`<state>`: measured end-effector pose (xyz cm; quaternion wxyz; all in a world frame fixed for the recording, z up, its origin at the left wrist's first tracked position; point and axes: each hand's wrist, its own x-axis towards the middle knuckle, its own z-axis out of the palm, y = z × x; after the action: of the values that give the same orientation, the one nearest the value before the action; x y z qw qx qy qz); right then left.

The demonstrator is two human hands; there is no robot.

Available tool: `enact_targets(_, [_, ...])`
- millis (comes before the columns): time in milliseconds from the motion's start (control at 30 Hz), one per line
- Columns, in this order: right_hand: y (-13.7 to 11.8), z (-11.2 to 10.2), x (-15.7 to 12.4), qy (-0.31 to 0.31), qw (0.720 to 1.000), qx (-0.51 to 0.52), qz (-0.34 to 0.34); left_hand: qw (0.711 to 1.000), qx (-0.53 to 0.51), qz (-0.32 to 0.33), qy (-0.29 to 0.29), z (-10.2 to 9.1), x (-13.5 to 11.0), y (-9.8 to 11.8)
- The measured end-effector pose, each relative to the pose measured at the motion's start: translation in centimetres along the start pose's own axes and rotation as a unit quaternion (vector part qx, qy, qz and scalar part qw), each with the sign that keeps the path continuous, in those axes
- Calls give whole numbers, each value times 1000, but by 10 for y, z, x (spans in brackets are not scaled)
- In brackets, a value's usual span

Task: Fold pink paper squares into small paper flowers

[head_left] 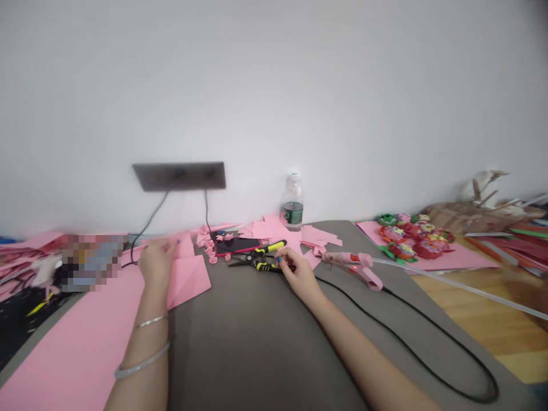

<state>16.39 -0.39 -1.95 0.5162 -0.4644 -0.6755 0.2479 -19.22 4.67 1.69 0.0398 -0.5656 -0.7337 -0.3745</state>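
Observation:
My left hand (159, 260) is over pink paper sheets (188, 279) at the left. Its fingers are smeared by motion, so I cannot tell whether they grip a sheet. My right hand (297, 273) has its fingers closed at the handle end of yellow-and-black handled scissors (261, 265). The scissors lie with their handles spread and dark blades toward the left. Just behind them is a phone (237, 246) in a pink-red case. To the right of my right hand a pink glue gun (353, 262) lies on its side.
Pink paper scraps (265, 227) lie along the wall around a water bottle (293, 205). Folded paper flowers (413, 234) sit on a pink sheet at right. A black cord (411, 319) loops across the grey mat (252, 342). Cords hang from a dark wall socket (180, 176).

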Motion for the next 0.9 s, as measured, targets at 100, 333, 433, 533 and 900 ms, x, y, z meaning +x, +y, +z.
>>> enact_targets(100, [1, 0, 0, -4, 1000, -2, 2, 1000, 26, 1, 12, 1, -1, 3])
enact_targets(333, [2, 1, 0, -4, 1000, 8, 12, 999, 34, 19, 20, 6, -1, 8])
enact_targets(433, [1, 2, 0, -3, 1000, 10, 8, 995, -3, 65, 77, 2, 0, 8])
enact_targets(533, [0, 3, 0, -4, 1000, 12, 5, 978, -54, 122, 157, -6, 0, 12])
enact_targets(900, [-23, -8, 7, 40, 999, 1, -31, 947, -258, 162, -102, -13, -46, 109])
